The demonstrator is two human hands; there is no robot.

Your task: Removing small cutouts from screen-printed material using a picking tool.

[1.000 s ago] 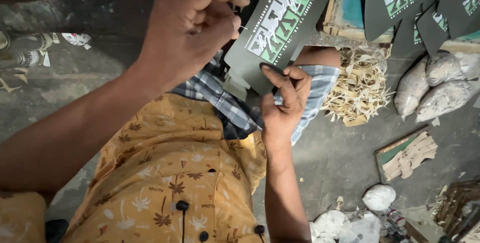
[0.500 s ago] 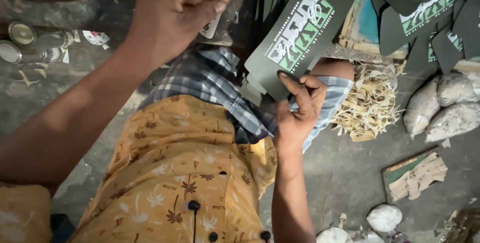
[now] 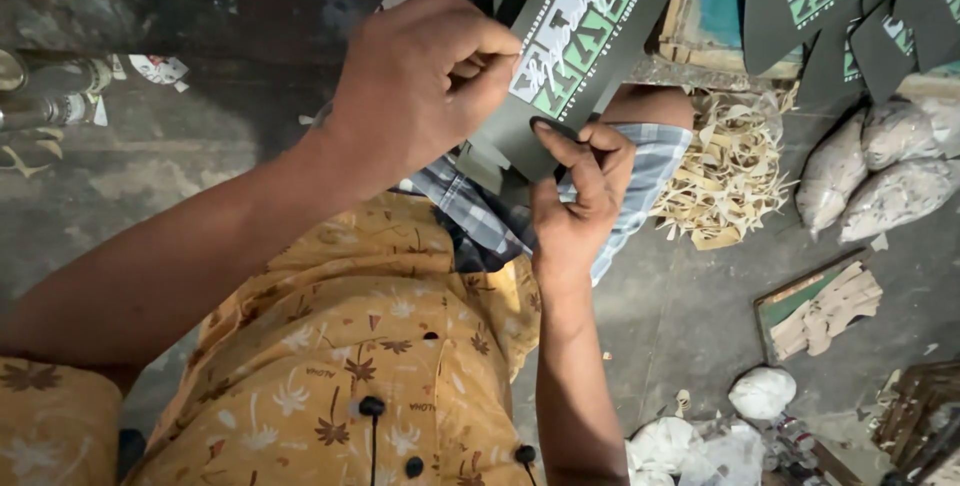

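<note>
Both hands pinch the dark printed sheet — left hand high, right hand low.

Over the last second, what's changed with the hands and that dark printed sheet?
The left hand dropped from up near the top back onto the dark printed sheet, pinching its edge. The right hand kept its grip on the sheet's lower end throughout. Straw pile and sacks unchanged.

Dim, soft daylight (slight edge blur)
</note>
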